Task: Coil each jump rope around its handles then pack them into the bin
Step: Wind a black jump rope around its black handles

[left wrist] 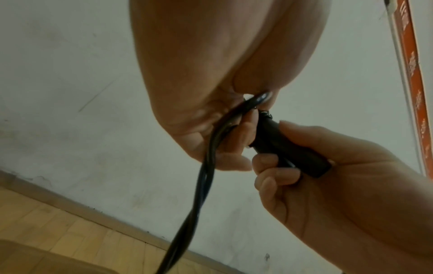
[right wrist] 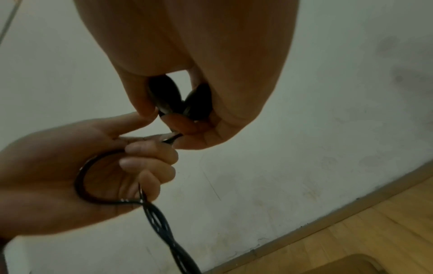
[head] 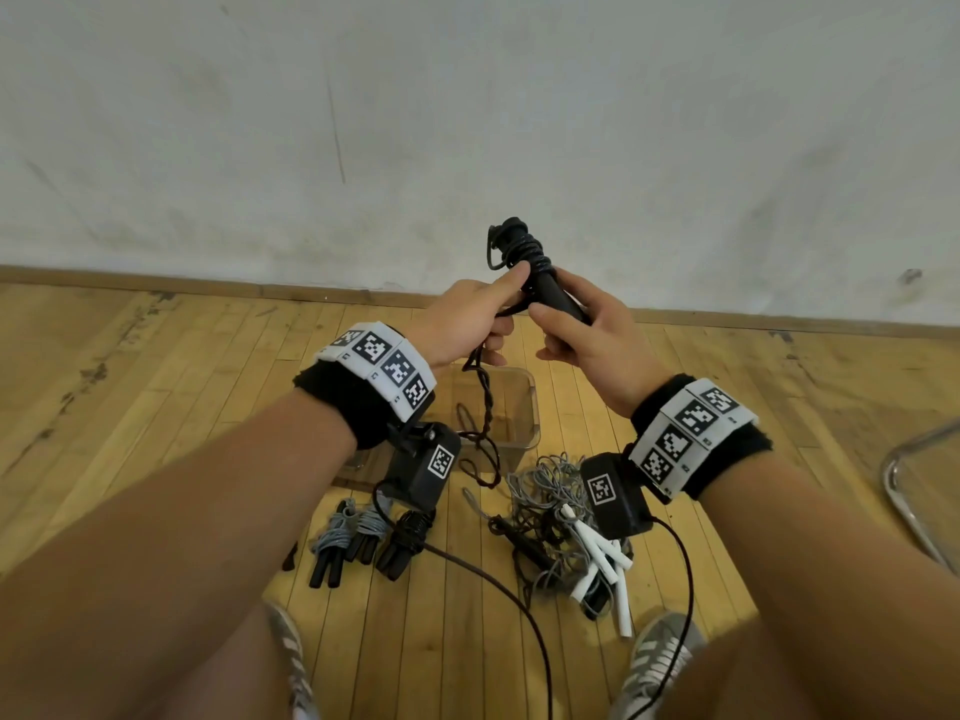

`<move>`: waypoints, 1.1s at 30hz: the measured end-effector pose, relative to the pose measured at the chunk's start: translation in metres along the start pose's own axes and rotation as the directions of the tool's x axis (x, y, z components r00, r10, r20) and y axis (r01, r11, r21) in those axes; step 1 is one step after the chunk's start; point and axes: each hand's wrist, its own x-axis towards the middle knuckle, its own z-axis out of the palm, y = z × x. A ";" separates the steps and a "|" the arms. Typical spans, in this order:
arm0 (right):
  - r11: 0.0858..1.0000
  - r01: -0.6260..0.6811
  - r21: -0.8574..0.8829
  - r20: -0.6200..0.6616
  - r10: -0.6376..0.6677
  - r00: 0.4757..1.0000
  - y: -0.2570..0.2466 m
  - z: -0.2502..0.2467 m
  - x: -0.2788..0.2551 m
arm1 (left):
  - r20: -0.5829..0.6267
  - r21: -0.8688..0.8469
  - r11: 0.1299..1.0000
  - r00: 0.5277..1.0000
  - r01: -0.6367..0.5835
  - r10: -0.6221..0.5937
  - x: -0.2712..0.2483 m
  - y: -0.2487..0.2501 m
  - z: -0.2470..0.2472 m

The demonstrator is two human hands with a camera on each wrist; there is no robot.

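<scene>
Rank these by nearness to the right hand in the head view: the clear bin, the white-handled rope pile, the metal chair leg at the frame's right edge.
From the right hand:
1. Clear bin, just below it, slightly left.
2. White-handled rope pile, lower, on the floor near the right shoe.
3. Metal chair leg, far right edge.

The bin (head: 524,407) stands on the floor (head: 156,407) near the far wall (head: 467,122). Nearer, left, lie coiled ropes (head: 358,537); right, a loose rope pile (head: 566,532). Above the bin, both hands hold the handles (head: 545,283), left hand (head: 462,319) beside right hand (head: 592,335).
</scene>
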 end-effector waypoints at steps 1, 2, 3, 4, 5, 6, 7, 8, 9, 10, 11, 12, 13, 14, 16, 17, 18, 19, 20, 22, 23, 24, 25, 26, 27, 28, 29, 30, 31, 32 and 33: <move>0.999 0.013 -0.042 -0.015 -0.014 1.000 0.000 0.001 -0.001 | -0.002 -0.031 1.000 1.000 0.001 -0.001 -0.002 0.001 0.002; 0.996 0.024 -0.083 -0.027 -0.026 0.999 0.000 0.001 -0.001 | -0.017 -0.058 0.998 1.000 -0.014 0.013 -0.002 0.000 0.004; 0.992 0.034 -0.118 -0.034 -0.038 0.999 0.000 0.001 0.000 | -0.041 -0.071 0.997 0.998 -0.039 0.036 -0.002 -0.001 0.005; 0.987 0.044 -0.155 -0.041 -0.051 0.998 0.000 0.001 0.000 | -0.067 -0.067 0.996 0.996 -0.065 0.061 -0.002 -0.003 0.007; 0.978 0.059 -0.199 -0.049 -0.070 0.996 0.001 0.000 0.001 | -0.089 -0.054 0.995 0.993 -0.083 0.077 -0.001 -0.005 0.008; 0.963 0.081 -0.255 -0.059 -0.099 0.993 0.002 -0.001 0.002 | -0.103 -0.044 0.995 0.991 -0.087 0.082 -0.001 -0.006 0.008; 0.942 0.099 -0.321 -0.067 -0.127 0.990 0.004 -0.002 0.002 | -0.110 -0.042 0.996 0.991 -0.077 0.072 -0.001 -0.006 0.009; 0.916 0.115 -0.384 -0.071 -0.153 0.986 0.005 -0.002 0.002 | -0.111 -0.044 0.997 0.992 -0.057 0.051 0.000 -0.005 0.009; 0.890 0.125 -0.439 -0.074 -0.175 0.982 0.006 -0.003 0.002 | -0.110 -0.047 0.998 0.993 -0.038 0.033 0.000 -0.004 0.010; 0.865 0.133 -0.483 -0.073 -0.191 0.979 0.006 -0.004 0.001 | -0.110 -0.048 0.999 0.994 -0.026 0.020 -0.001 -0.003 0.011; 0.845 0.139 -0.516 -0.072 -0.204 0.976 0.007 -0.004 0.000 | -0.116 -0.043 0.999 0.993 -0.018 0.013 -0.001 -0.002 0.011; 0.829 0.142 -0.541 -0.074 -0.215 0.974 0.007 -0.004 0.000 | -0.124 -0.039 0.999 0.992 -0.014 0.009 -0.001 -0.001 0.011; 0.814 0.144 -0.563 -0.077 -0.225 0.971 0.008 -0.005 0.000 | -0.136 -0.039 0.999 0.991 -0.011 0.006 -0.002 0.000 0.011; 0.800 0.138 -0.584 -0.082 -0.227 0.970 0.009 -0.005 0.001 | -0.150 -0.044 0.999 0.989 -0.012 0.005 -0.002 0.001 0.011; 0.777 0.115 -0.619 -0.106 -0.228 0.968 0.012 -0.003 0.004 | -0.179 -0.056 0.998 0.984 -0.030 0.020 -0.003 0.002 0.013; 0.773 0.102 -0.626 -0.123 -0.227 0.966 0.013 -0.003 0.005 | -0.194 -0.057 0.997 0.981 -0.045 0.033 -0.003 0.002 0.014; 0.774 0.092 -0.627 -0.135 -0.224 0.965 0.014 -0.002 0.006 | -0.207 -0.062 0.996 0.977 -0.060 0.046 -0.003 0.002 0.015; 0.776 0.081 -0.626 -0.141 -0.215 0.966 0.014 -0.002 0.007 | -0.215 -0.073 0.995 0.975 -0.072 0.055 -0.004 0.001 0.016; 0.776 0.066 -0.628 -0.146 -0.201 0.969 0.014 -0.001 0.008 | -0.221 -0.085 0.993 0.974 -0.078 0.058 -0.003 0.000 0.016; 0.773 0.047 -0.633 -0.152 -0.184 0.971 0.014 0.003 0.008 | -0.240 -0.095 0.993 0.969 -0.074 0.049 -0.002 -0.002 0.015; 0.773 0.053 -0.633 -0.143 -0.185 0.972 0.014 0.004 0.007 | -0.255 -0.099 0.993 0.966 -0.067 0.040 -0.001 -0.003 0.015; 0.774 0.063 -0.629 -0.127 -0.183 0.975 0.014 0.006 0.007 | -0.267 -0.107 0.992 0.963 -0.060 0.029 -0.001 -0.004 0.015; 0.791 0.073 -0.608 -0.105 -0.171 0.980 0.012 0.007 0.006 | -0.275 -0.120 0.992 0.961 -0.050 0.015 0.000 -0.005 0.014; 0.836 0.067 -0.544 -0.087 -0.136 0.987 0.011 0.006 0.006 | -0.279 -0.138 0.990 0.960 -0.039 -0.001 0.000 -0.005 0.012; 0.907 0.041 -0.420 -0.068 -0.077 0.995 0.008 0.006 0.005 | -0.277 -0.159 0.987 0.961 -0.028 -0.018 0.000 -0.004 0.009; 0.967 -0.004 -0.253 -0.044 -0.007 0.999 0.005 0.005 0.004 | -0.266 -0.182 0.983 0.963 -0.019 -0.031 0.001 -0.003 0.007; 0.994 -0.055 -0.097 -0.015 0.054 0.998 0.001 0.004 0.003 | -0.244 -0.206 0.978 0.969 -0.013 -0.039 0.000 -0.001 0.004; 0.996 -0.093 0.004 0.005 0.093 0.996 -0.002 0.004 0.002 | -0.213 -0.224 0.975 0.976 -0.011 -0.038 0.000 0.001 0.003; 0.993 -0.113 0.043 0.023 0.112 0.993 -0.004 0.003 0.001 | -0.181 -0.229 0.973 0.983 -0.011 -0.032 0.000 0.002 0.003; 0.993 -0.115 0.040 0.042 0.114 0.993 -0.005 0.003 0.001 | -0.156 -0.221 0.975 0.988 -0.013 -0.022 0.000 0.002 0.003; 0.995 -0.102 0.014 0.050 0.102 0.994 -0.005 0.003 0.001 | -0.137 -0.199 0.980 0.990 -0.015 -0.013 -0.001 0.002 0.003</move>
